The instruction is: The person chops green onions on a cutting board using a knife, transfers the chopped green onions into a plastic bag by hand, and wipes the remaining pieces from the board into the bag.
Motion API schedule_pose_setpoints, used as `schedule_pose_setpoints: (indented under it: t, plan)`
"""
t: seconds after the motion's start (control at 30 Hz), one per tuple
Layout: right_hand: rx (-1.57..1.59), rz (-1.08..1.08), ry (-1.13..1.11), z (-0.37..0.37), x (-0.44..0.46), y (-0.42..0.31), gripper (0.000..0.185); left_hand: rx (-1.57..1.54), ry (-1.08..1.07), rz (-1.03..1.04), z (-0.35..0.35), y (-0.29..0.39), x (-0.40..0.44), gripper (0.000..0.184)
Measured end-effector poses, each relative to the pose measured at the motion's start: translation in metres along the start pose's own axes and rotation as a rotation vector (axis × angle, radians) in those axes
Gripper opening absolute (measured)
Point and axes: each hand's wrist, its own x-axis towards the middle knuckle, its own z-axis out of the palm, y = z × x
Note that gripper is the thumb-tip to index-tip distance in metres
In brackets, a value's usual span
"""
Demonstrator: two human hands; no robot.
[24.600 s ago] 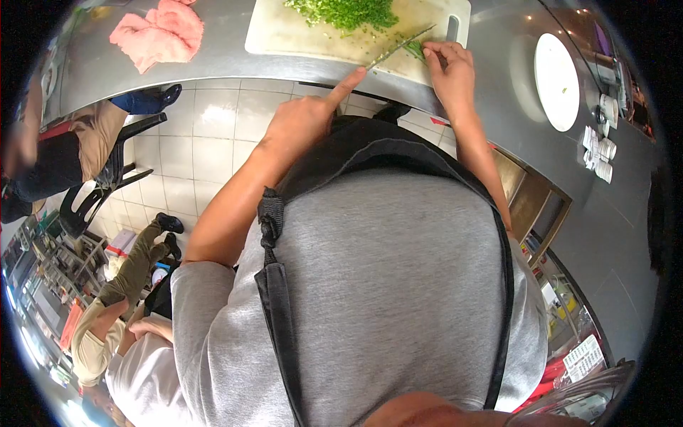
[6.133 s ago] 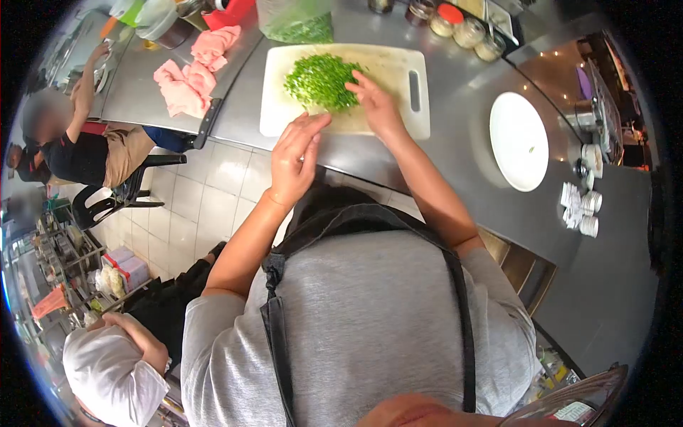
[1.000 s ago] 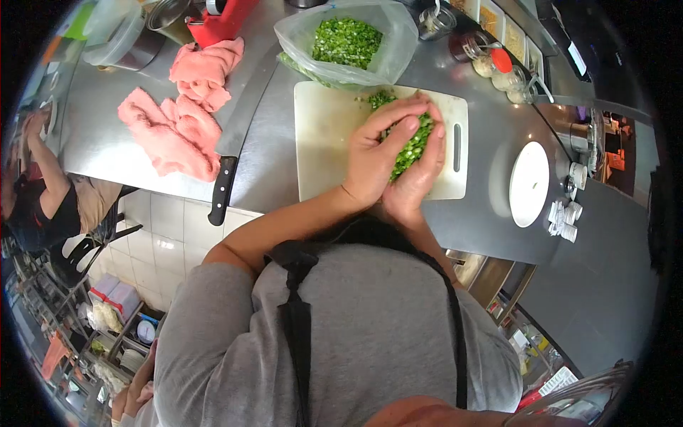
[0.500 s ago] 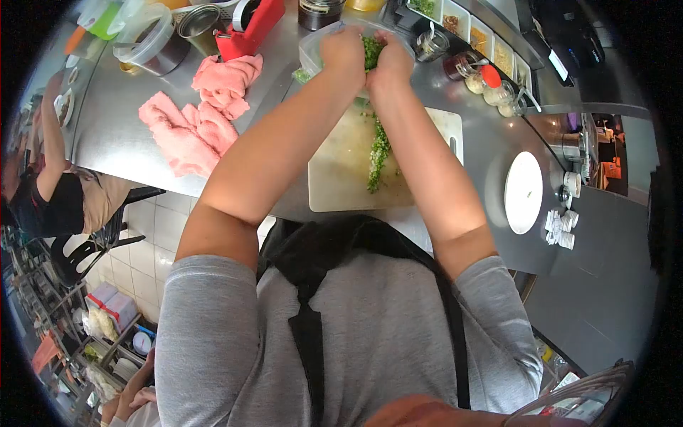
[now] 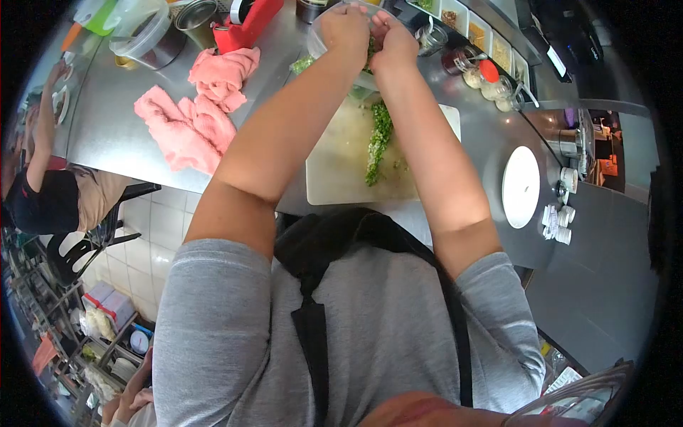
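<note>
Both my hands are over a clear plastic container [image 5: 316, 44] at the far edge of the cutting board [image 5: 334, 164]. My left hand [image 5: 344, 28] has its fingers curled in; whether anything is inside them is hidden. Beside it, my right hand [image 5: 395, 41] is half open, fingers bent and slightly apart, turned towards the left one. Chopped green herbs show between my wrists, inside the container. A strip of chopped spring onion [image 5: 378, 142] lies on the white board. More greens [image 5: 302, 65] sit beside the container's left side.
Pink cloths [image 5: 192, 124] lie left, near a red tape dispenser [image 5: 242, 32] and a lidded tub [image 5: 153, 43]. Jars [image 5: 491, 82] and topping trays [image 5: 477, 32] line the right back. A white plate [image 5: 521, 186] sits right. Another person [image 5: 53, 199] is at the far left.
My hands have moved slightly up and away over the container, and my right fingers have loosened. The clump of herbs held between them is now lower, in the container.
</note>
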Motion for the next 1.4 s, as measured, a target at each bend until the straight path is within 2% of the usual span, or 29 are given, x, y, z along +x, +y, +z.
schedule_pose_setpoints:
  t: [0.1, 0.17, 0.27, 0.3, 0.37, 0.43, 0.47, 0.53, 0.57, 0.6, 0.67, 0.73, 0.77, 0.8, 0.83, 0.9, 0.93, 0.97, 1.07, 1.1, 1.2, 1.3, 1.4]
  plan:
    - [0.01, 0.051, -0.083, 0.002, -0.004, 0.0, 0.017, 0.196, 0.098, 0.02, 0.004, -0.001, 0.01, 0.023]
    - [0.069, 0.17, -0.155, 0.007, -0.008, 0.006, 0.016, 0.281, 0.125, 0.165, 0.005, -0.012, 0.017, 0.023]
    - [0.063, 0.187, -0.24, 0.005, 0.021, 0.017, 0.021, 0.329, 0.104, 0.334, 0.006, -0.014, 0.014, 0.022]
    - [0.152, 0.191, -0.341, -0.002, 0.033, 0.021, 0.024, 0.332, 0.084, 0.379, 0.007, -0.01, 0.009, 0.021]
    - [0.331, 0.204, -0.546, -0.021, 0.065, 0.03, 0.03, 0.266, -0.092, 0.578, 0.01, -0.016, 0.009, 0.024]
    - [0.387, 0.363, -0.626, -0.044, 0.13, 0.037, 0.034, 0.198, -0.269, 0.774, 0.01, -0.028, 0.015, 0.027]
    - [0.412, 0.441, -0.664, -0.048, 0.148, 0.038, 0.036, 0.319, -0.198, 0.716, 0.008, -0.035, 0.02, 0.026]
    - [0.166, 0.34, -0.528, -0.033, 0.078, -0.004, 0.034, 0.552, -0.057, 0.588, 0.007, -0.047, 0.03, 0.022]
    - [0.046, 0.327, -0.421, -0.009, 0.045, -0.017, 0.034, 0.583, -0.083, 0.419, 0.002, -0.037, 0.024, 0.025]
    - [-0.072, 0.313, -0.314, 0.005, 0.031, -0.02, 0.035, 0.612, -0.05, 0.4, 0.008, -0.043, 0.034, 0.027]
    - [0.002, 0.23, -0.377, -0.003, 0.065, 0.006, 0.042, 0.639, 0.005, 0.339, 0.03, -0.044, 0.042, 0.032]
    - [0.003, 0.153, -0.466, -0.011, 0.081, 0.029, 0.061, 0.594, 0.049, 0.229, 0.045, -0.018, 0.017, 0.038]
    - [-0.13, 0.165, -0.233, 0.022, -0.005, -0.012, 0.053, 0.557, 0.032, 0.21, 0.045, -0.015, 0.012, 0.04]
    - [-0.122, 0.11, -0.347, 0.009, 0.023, -0.006, 0.047, 0.52, 0.015, 0.19, 0.048, -0.016, 0.01, 0.043]
    - [-0.114, 0.054, -0.459, -0.01, 0.069, 0.003, 0.042, 0.484, -0.037, 0.219, 0.045, -0.021, 0.014, 0.045]
    - [-0.102, 0.054, -0.501, -0.016, 0.085, 0.003, 0.036, 0.411, -0.14, 0.279, 0.044, -0.044, 0.033, 0.048]
    - [-0.098, 0.11, -0.43, -0.014, 0.089, -0.001, 0.036, 0.373, -0.191, 0.31, 0.046, -0.053, 0.04, 0.05]
    - [-0.095, 0.165, -0.359, -0.007, 0.085, -0.01, 0.036, 0.334, -0.245, 0.338, 0.047, -0.06, 0.045, 0.052]
    - [-0.118, 0.383, -0.51, 0.027, 0.005, -0.039, 0.046, 0.253, -0.317, 0.354, 0.037, -0.05, 0.046, 0.052]
    - [-0.071, 0.382, -0.579, 0.028, 0.003, -0.037, 0.045, 0.236, -0.33, 0.356, 0.035, -0.047, 0.044, 0.052]
    - [-0.045, 0.227, -0.477, 0.026, 0.004, -0.017, 0.049, 0.198, -0.357, 0.367, 0.03, -0.043, 0.039, 0.053]
    - [-0.075, 0.198, -0.374, 0.026, 0.001, -0.015, 0.049, 0.175, -0.38, 0.371, 0.03, -0.039, 0.035, 0.053]
    - [-0.135, 0.111, -0.365, 0.027, -0.013, -0.017, 0.051, 0.156, -0.397, 0.373, 0.031, -0.037, 0.032, 0.054]
